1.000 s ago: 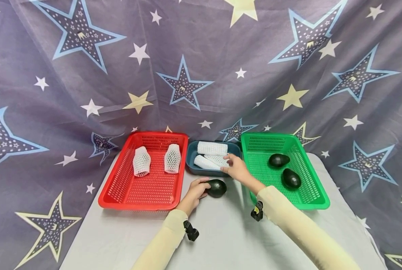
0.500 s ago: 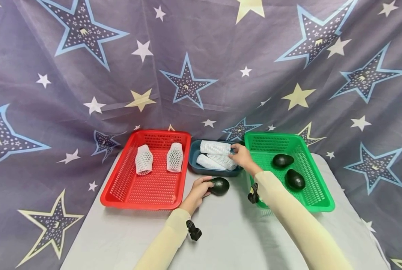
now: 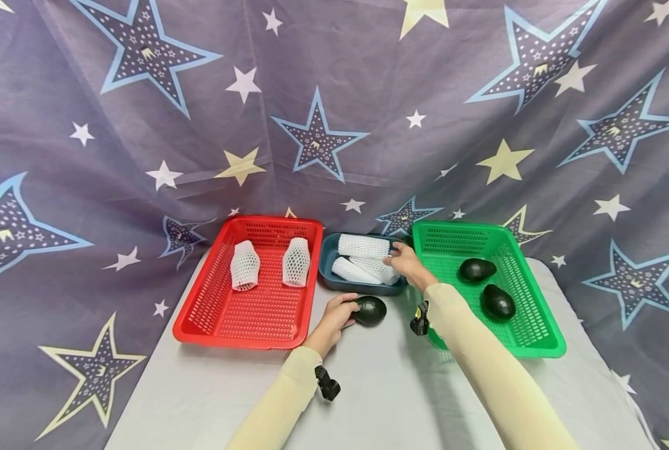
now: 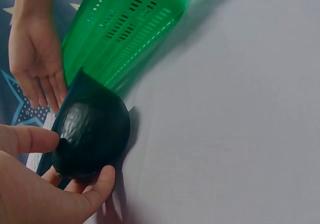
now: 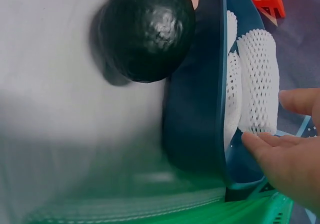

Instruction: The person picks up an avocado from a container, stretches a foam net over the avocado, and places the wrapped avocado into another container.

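Observation:
An avocado (image 3: 370, 310) rests on the table, gripped at its left end by my left hand (image 3: 338, 317); in the left wrist view the thumb and fingers (image 4: 102, 188) curve about the dark avocado (image 4: 95, 134). My right hand (image 3: 408, 263) reaches over the right end of a dark blue tray (image 3: 362, 289). White foam net sleeves lie in that tray: one sleeve (image 3: 363, 245) along the back, others in front. The right wrist view has the right hand (image 5: 292, 149) with thumb and fingers spread beside the end of a sleeve (image 5: 260, 79); contact is unclear.
To the left stands a red basket (image 3: 244, 343) with two net-covered items (image 3: 297, 262). A green basket (image 3: 536, 355) on the right holds two bare avocados (image 3: 477, 270). A star-patterned curtain (image 3: 334, 56) hangs behind the table.
My right hand has moved from the front sleeves to the right end of the back sleeve, its fingers spreading a little. The left hand keeps hold of the avocado; the head view has shifted slightly.

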Motion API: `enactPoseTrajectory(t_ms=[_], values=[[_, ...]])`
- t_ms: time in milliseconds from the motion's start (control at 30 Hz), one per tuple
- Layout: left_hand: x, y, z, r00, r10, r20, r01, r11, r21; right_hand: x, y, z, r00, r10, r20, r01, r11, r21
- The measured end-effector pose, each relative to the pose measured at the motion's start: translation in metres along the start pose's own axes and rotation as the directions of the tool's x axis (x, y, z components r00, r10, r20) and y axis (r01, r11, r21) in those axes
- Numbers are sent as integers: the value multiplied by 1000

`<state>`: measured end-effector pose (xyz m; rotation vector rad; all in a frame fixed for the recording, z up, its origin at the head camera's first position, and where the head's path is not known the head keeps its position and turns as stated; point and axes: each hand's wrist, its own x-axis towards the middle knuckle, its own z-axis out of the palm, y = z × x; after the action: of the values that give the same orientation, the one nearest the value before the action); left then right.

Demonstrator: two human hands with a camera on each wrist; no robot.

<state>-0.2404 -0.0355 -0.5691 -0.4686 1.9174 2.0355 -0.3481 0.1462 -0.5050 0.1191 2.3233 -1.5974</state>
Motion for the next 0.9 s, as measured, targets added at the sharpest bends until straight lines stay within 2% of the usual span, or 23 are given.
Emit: enactPoseTrajectory(t_ms=[267, 433, 567, 700, 900], values=[[-3, 3, 3, 1000, 3, -22, -3, 1000, -8, -2, -2, 6, 998, -46, -43, 48, 998, 33], [-3, 1, 7, 999, 6, -54, -6, 1000, -9, -5, -3, 11, 989, -109, -104, 98, 989, -112], [-3, 1, 10, 998, 12, -61, -12, 1000, -7, -5, -5, 16, 976, -134, -170, 93, 969, -228], [-2, 1, 12, 998, 15, -56, -16, 1000, -16, -5, -5, 21, 965, -153, -214, 95, 961, -259], [-1, 1, 9, 996, 62, -65, -62, 998, -7, -3, -4, 27, 954, -196, -226, 124, 946, -300]])
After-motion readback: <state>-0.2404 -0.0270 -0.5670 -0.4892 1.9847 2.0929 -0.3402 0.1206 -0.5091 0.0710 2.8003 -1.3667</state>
